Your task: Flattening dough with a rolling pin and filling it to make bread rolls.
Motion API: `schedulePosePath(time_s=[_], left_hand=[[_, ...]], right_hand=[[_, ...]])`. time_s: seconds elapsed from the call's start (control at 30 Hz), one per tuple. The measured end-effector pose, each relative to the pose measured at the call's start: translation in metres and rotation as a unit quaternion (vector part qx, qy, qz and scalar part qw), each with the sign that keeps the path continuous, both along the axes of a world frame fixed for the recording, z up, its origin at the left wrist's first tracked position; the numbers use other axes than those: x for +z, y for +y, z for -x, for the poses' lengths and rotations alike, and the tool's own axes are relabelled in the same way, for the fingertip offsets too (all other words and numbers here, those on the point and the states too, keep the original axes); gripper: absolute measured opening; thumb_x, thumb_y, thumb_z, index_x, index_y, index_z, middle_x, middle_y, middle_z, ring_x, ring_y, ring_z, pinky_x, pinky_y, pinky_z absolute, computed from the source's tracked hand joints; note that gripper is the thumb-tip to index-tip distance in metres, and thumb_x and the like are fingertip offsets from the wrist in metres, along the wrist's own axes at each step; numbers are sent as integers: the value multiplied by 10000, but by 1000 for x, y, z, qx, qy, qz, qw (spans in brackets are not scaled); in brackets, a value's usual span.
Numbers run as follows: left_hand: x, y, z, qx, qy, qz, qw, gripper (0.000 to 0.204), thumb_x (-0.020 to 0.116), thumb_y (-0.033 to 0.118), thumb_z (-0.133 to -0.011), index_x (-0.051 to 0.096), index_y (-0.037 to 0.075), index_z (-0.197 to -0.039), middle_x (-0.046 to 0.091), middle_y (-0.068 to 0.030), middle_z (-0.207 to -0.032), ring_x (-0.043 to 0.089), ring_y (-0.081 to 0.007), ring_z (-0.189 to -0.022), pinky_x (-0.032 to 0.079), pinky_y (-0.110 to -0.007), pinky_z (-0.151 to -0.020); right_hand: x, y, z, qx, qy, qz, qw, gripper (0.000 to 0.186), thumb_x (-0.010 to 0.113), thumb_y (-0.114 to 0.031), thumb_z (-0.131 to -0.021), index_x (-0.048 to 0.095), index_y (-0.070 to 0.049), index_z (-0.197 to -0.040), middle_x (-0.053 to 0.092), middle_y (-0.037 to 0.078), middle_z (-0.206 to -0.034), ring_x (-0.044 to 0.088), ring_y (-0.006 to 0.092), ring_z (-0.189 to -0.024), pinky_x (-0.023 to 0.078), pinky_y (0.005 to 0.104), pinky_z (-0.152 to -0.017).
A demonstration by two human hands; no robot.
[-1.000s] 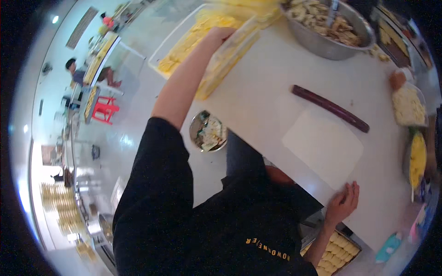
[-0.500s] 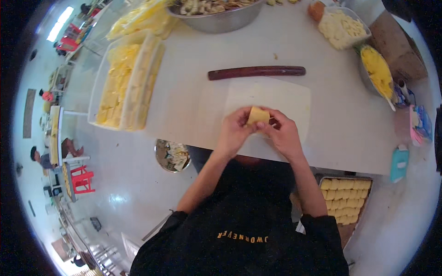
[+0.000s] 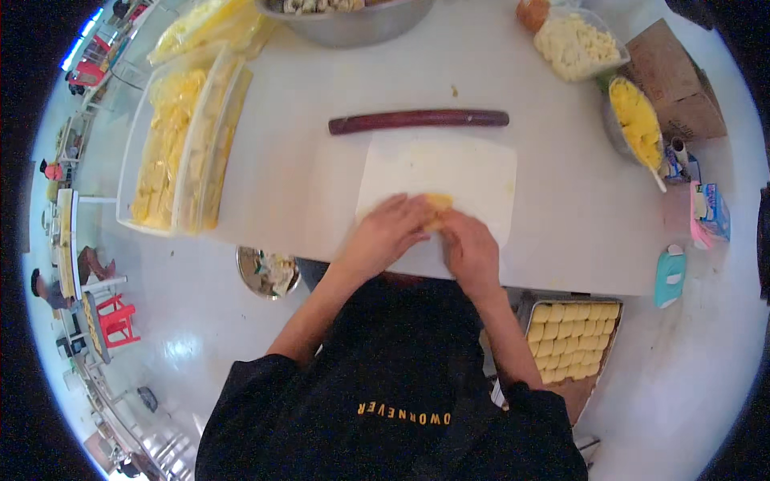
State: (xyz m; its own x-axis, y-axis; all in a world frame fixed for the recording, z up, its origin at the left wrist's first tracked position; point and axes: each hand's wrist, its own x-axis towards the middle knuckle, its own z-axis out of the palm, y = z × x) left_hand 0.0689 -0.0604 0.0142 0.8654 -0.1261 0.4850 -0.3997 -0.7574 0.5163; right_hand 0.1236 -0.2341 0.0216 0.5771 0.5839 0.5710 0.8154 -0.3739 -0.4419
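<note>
A small piece of yellow dough (image 3: 438, 201) is between my two hands, low over the white board (image 3: 439, 156). My left hand (image 3: 391, 230) curves over its left side, fingers closed against it. From the right, my right hand (image 3: 473, 247) closes on it with bent fingers. Both hands partly cover the dough, and a slight blur hides its exact shape. Beyond the board lies a dark reddish-brown rolling pin (image 3: 419, 120), touched by neither hand.
Left on the table is a clear tub (image 3: 180, 152) of wrapped yellow pieces. A large metal bowl (image 3: 353, 28) stands at the back. At right are a tub of pale shreds (image 3: 579, 50) and a bowl of yellow filling (image 3: 636, 120). A tray of dough pieces (image 3: 571, 337) sits below the table edge.
The dough, seen before as a folded piece pinched between both hands, is now lower and more covered by my fingers. My left hand has flattened over it. The whole view has shifted slightly.
</note>
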Motion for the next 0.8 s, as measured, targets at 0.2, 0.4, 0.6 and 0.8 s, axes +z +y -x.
schedulePosePath(time_s=[0.2,0.4,0.6,0.8], left_hand=[[-11,-14,-18,214,149,254,931,261,667,72,-904,619,35,-1158,640,-110,-1134,653,-200,-1008,512,-312,-909],[10,24,23,256,87,448,852,311,584,4,-948,544,19,-1256,604,-84,-1208,622,-134,-986,516,-261,-826],[94,141,107,347,-198,419,815,346,598,21,-917,544,9,-1259,617,-102,-1193,635,-153,-1001,507,-267,-805],[125,285,154,548,96,29,830,313,705,121,-840,664,53,-1143,676,-143,-1129,674,-253,-1005,528,-346,-806]], right_hand=[[37,21,-42,-78,330,184,923,295,609,-163,-918,648,2,-1159,605,147,-1287,620,309,-1132,492,344,-945],[26,60,-16,-98,17,288,953,645,490,-390,-997,283,-97,-1533,246,155,-1594,167,371,-1484,180,543,-1177],[-9,56,-13,-63,74,242,965,674,468,-445,-990,247,-139,-1548,148,116,-1630,81,359,-1504,82,589,-1182],[-8,51,-13,-34,116,220,968,625,407,-445,-1017,274,-127,-1537,166,116,-1625,83,342,-1507,57,553,-1196]])
